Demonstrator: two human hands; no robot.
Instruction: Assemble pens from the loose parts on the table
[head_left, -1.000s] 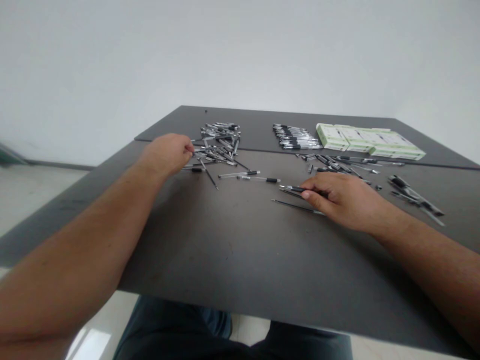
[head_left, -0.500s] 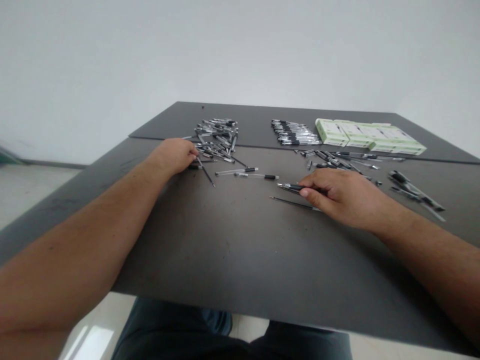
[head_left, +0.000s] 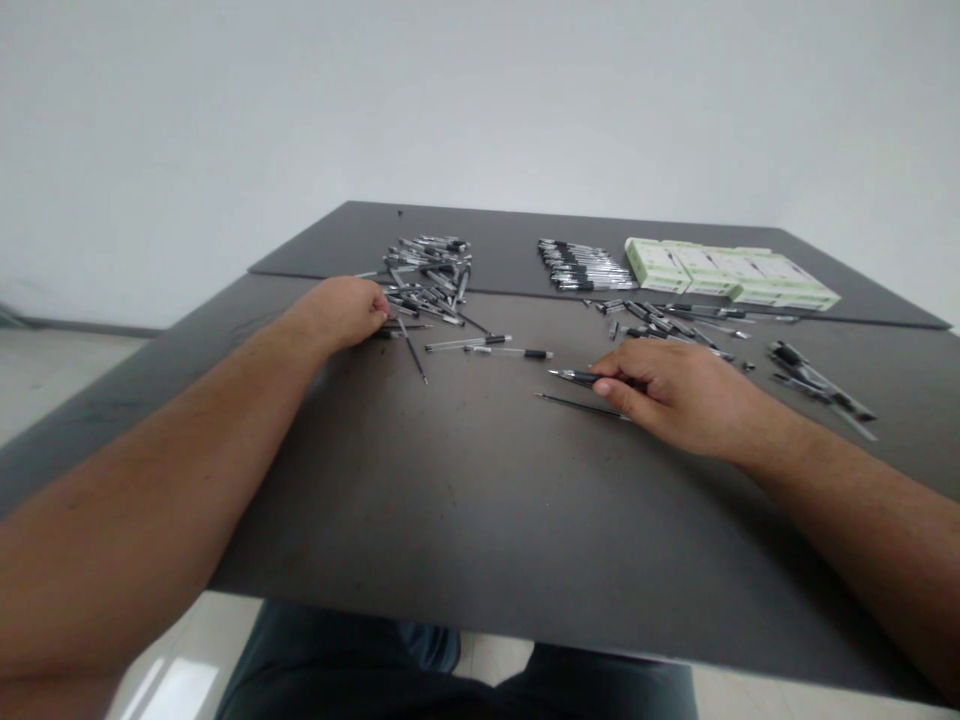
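Note:
My left hand (head_left: 337, 312) rests with bunched fingers at the near edge of a loose pile of transparent ballpoint pens (head_left: 427, 282). I cannot tell whether its fingers hold a pen. My right hand (head_left: 675, 397) is shut on a black-gripped ballpoint pen (head_left: 577, 377), whose tip points left. Just below it lies a thin black pen (head_left: 577, 405), close to my fingers. Several loose pens (head_left: 480, 346) lie between my hands.
A neat row of pens (head_left: 585, 266) lies beside pale green boxes (head_left: 720, 274) at the far side of the dark grey table (head_left: 450, 520). Scattered pens (head_left: 660, 325) and a small heap (head_left: 817, 380) lie to the right. A seam crosses the tabletop.
My left hand has lowered to the pile's near edge. My right hand still holds its pen. The whole scene has shifted slightly left in view.

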